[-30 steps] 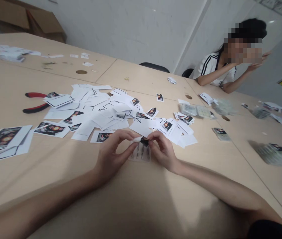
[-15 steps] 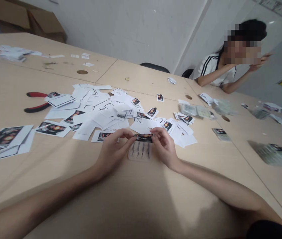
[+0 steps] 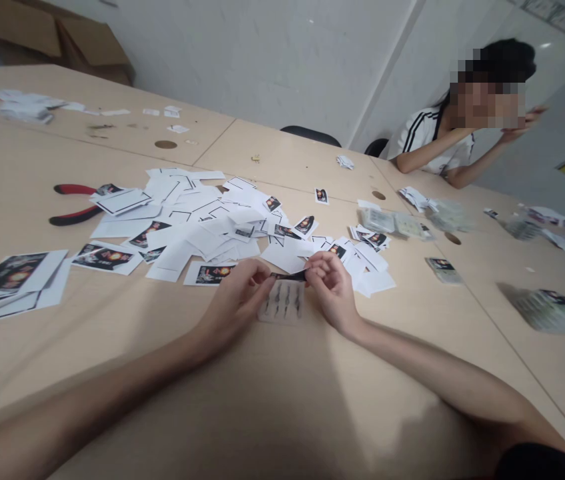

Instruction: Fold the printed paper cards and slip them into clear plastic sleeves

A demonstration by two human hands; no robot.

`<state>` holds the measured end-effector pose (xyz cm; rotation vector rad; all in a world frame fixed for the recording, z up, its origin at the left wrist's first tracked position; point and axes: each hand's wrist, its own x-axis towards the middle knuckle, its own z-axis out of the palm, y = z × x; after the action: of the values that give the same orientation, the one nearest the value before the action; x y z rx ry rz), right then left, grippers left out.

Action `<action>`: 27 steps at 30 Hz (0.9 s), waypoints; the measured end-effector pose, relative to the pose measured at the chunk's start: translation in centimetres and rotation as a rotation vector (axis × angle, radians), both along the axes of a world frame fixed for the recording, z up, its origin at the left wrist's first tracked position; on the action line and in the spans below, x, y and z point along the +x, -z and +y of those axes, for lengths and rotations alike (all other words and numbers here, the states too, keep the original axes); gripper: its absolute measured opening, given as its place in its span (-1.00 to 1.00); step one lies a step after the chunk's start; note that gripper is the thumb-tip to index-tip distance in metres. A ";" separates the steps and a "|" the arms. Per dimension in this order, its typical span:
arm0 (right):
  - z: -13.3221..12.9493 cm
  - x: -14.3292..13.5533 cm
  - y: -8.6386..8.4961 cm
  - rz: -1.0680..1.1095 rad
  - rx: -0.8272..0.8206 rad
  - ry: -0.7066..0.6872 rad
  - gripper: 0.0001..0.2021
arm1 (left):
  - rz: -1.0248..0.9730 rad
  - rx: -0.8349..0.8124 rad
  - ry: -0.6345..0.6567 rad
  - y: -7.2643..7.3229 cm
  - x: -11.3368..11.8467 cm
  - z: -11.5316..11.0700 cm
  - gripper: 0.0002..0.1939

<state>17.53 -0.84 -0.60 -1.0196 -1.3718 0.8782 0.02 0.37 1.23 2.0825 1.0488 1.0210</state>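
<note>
A small dark printed label (image 3: pixel 288 275) is stretched between both hands at the top edge of a clear plastic pack (image 3: pixel 283 305). Inside the pack are several thin dark items in a row. My left hand (image 3: pixel 240 293) pinches the label's left end between thumb and fingers. The label's right end is pinched by my right hand (image 3: pixel 331 288). The pack lies on the table just below the label, between the two hands. Loose white papers and printed labels (image 3: pixel 212 230) spread beyond the hands.
Red-handled pliers (image 3: pixel 75 205) lie at the left of the papers, with cut labels (image 3: pixel 17 283) nearer. Stacked clear packs (image 3: pixel 562 310) stand at the right, others (image 3: pixel 395 223) farther back. Across the table sits a person (image 3: pixel 432 140). A cardboard box (image 3: pixel 87 43) is at the back left.
The label between my hands has tilted, so its printed face shows less. My right fingers have shifted slightly upward, and more of the pack's top shows.
</note>
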 end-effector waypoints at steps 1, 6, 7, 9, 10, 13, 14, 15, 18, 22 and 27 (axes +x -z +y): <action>0.0 0.0 -0.1 0.010 0.005 0.002 -0.88 | 0.012 0.035 -0.009 0.0 0.0 0.0 -0.91; -0.2 -0.2 -0.3 0.022 0.026 0.015 -0.85 | -0.059 -0.049 -0.024 0.1 0.1 -0.1 -0.91; -0.2 -0.2 -0.4 0.024 0.026 0.010 -0.82 | -0.090 -0.095 -0.028 0.1 0.1 -0.1 -0.90; -0.3 -0.2 -0.3 0.032 0.029 -0.009 -0.78 | -0.158 -0.174 -0.026 0.0 0.1 -0.1 -0.90; -0.3 -0.2 -0.3 0.032 0.033 -0.015 -0.76 | -0.184 -0.204 -0.025 -0.1 0.1 -0.1 -0.90; -0.4 -0.1 -0.2 -0.006 0.038 -0.019 -0.74 | -0.231 -0.250 -0.018 -0.2 0.1 0.0 -0.89; -0.4 -0.1 -0.2 -0.031 0.035 -0.020 -0.74 | -0.237 -0.257 -0.013 -0.3 0.1 0.0 -0.89; -0.5 -0.1 -0.3 -0.061 0.031 -0.019 -0.74 | -0.243 -0.261 -0.007 -0.3 0.1 0.1 -0.89; -0.7 -0.1 -0.4 -0.174 0.038 -0.002 -0.71 | -0.269 -0.277 0.013 -0.2 0.1 0.1 -0.89; -0.8 -0.2 -0.7 -0.373 0.133 0.027 -0.55 | -0.306 -0.276 0.034 0.0 0.2 0.1 -0.90; -0.8 -0.2 -0.8 -0.526 0.258 0.023 -0.61 | -0.246 -0.230 0.073 0.0 0.1 -0.1 -0.91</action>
<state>17.29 -1.68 0.16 -1.1029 -1.8532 0.4071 0.16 0.25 1.26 1.7481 0.9123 1.0369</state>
